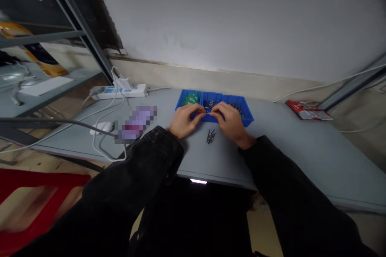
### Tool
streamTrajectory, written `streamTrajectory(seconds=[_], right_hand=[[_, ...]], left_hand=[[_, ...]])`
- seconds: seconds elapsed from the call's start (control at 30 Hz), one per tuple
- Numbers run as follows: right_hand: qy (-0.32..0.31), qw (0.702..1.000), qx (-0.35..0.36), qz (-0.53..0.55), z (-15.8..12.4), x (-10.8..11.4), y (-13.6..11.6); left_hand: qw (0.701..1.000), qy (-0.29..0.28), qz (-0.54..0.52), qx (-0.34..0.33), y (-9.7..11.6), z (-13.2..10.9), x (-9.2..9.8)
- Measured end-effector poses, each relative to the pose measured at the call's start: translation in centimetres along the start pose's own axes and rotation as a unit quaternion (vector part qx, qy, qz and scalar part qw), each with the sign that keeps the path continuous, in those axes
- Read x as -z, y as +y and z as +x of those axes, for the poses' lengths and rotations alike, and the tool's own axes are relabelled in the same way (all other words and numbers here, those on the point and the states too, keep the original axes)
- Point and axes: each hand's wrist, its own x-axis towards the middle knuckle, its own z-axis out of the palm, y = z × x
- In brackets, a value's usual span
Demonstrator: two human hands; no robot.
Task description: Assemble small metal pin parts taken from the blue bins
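My left hand point(183, 119) and my right hand point(229, 121) meet at the front wall of a blue three-compartment tray point(247, 117). Both hands have their fingers pinched together around something small between them, too small to name. The tray's left compartment holds green pieces point(189, 98). Its middle and right compartments hold small dark metal parts point(211, 103). A little pile of dark screws point(210, 136) lies on the grey table point(301, 144) just in front of my hands.
A white power strip point(120, 91) with plugs and cables lies at the back left. A white mouse-like object point(101, 127) and a blurred purple item point(137, 122) sit left of me. Red packets point(309, 111) lie at the right. A metal shelf stands on the left.
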Motion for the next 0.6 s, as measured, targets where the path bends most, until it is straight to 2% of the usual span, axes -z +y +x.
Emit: streamTrajectory(seconds=[0.23, 0.43, 0.6], right_hand=[[0.030, 0.999, 0.009, -0.008, 0.0, 0.3, 0.0], [0.008, 1.000, 0.017, -0.016, -0.1, -0.4, 0.1], [-0.006, 0.999, 0.019, -0.042, -0.3, -0.9, 0.0]], left_hand=[[1.000, 0.024, 0.007, 0.004, -0.2, 0.1, 0.1], [0.999, -0.027, -0.007, -0.022, 0.0, -0.1, 0.1], [0.999, -0.028, -0.020, -0.027, 0.0, -0.1, 0.1]])
